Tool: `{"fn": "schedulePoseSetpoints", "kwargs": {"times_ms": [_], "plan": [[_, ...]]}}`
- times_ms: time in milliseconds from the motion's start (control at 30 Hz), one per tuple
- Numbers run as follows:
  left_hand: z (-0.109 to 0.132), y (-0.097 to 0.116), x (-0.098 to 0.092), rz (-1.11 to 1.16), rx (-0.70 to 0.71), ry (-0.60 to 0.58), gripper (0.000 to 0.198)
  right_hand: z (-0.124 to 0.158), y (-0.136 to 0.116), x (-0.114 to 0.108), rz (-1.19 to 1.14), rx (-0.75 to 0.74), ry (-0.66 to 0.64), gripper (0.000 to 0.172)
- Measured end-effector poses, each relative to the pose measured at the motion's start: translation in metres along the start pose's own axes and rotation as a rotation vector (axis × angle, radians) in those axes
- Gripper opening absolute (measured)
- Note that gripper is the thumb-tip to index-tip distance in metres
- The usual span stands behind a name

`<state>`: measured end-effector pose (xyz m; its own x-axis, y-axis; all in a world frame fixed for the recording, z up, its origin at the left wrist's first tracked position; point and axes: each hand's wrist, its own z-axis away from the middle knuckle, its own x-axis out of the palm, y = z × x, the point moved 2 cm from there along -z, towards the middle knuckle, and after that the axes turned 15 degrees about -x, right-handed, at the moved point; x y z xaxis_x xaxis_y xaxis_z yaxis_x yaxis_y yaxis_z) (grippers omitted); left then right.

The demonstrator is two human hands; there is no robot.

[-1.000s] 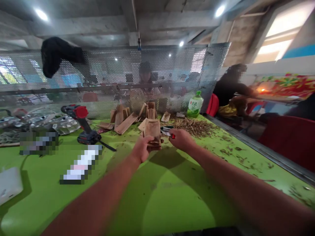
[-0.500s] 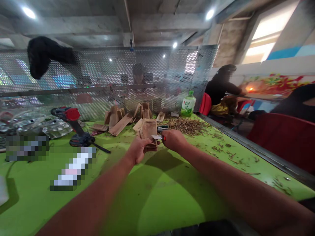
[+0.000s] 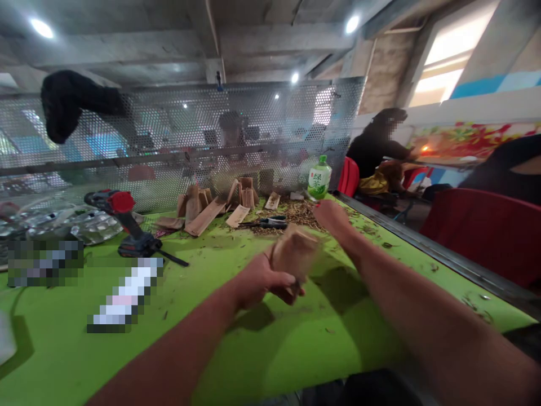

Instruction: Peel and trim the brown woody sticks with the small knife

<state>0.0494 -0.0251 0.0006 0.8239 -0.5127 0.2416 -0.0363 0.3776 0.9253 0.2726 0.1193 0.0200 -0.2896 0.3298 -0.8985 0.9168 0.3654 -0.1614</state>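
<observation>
My left hand is closed around a light brown wooden block, holding it tilted above the green table. The block is smeared by motion. Farther off and to the right, my right hand is closed over the near side of a heap of shavings. A small red bit of the knife shows at its fingers; the blade cannot be made out. Between the hands and the back of the table lies a black-handled tool like pliers.
Several wooden pieces stand and lean near the perforated metal screen. A cordless drill stands at left, its long bit pointing right. A green tea bottle is at the back right. A person sits beyond the table's metal edge.
My right hand has moved away from the wooden block, up and to the right. My left hand has shifted right and slightly nearer with the block, turning it. The black-handled tool now shows fully.
</observation>
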Motion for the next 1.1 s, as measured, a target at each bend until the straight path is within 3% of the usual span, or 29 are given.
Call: {"fn": "schedulePoseSetpoints", "kwargs": {"times_ms": [67,133,233,300,400,500,833,967,1100], "plan": [[-0.004,-0.004,0.001,0.053,0.038,0.024,0.052,0.0,0.022,-0.009,0.012,0.194,0.128,0.038],[-0.01,-0.003,-0.011,0.171,0.076,0.165,0.038,0.003,0.019,-0.01,-0.04,0.255,0.203,0.037],[-0.017,0.003,-0.035,0.312,0.076,0.347,0.02,0.011,-0.023,0.0,-0.115,0.068,0.118,0.03],[-0.016,0.007,-0.044,0.34,0.067,0.409,0.015,0.017,-0.056,0.006,-0.076,-0.087,0.023,0.025],[-0.013,0.009,-0.044,0.328,0.083,0.436,0.016,0.027,-0.088,0.011,0.0,-0.242,-0.084,0.022],[-0.013,0.008,-0.04,0.308,0.103,0.445,0.017,0.032,-0.099,0.012,0.057,-0.315,-0.134,0.025],[-0.015,0.007,-0.041,0.288,0.19,0.507,0.024,0.034,-0.109,0.015,0.138,-0.357,-0.24,0.025],[-0.014,0.012,-0.038,0.246,0.22,0.543,0.039,0.033,-0.107,0.015,0.144,-0.373,-0.207,0.026],[-0.012,0.015,-0.033,0.194,0.221,0.55,0.036,0.031,-0.1,0.015,0.153,-0.379,-0.171,0.029]]}}
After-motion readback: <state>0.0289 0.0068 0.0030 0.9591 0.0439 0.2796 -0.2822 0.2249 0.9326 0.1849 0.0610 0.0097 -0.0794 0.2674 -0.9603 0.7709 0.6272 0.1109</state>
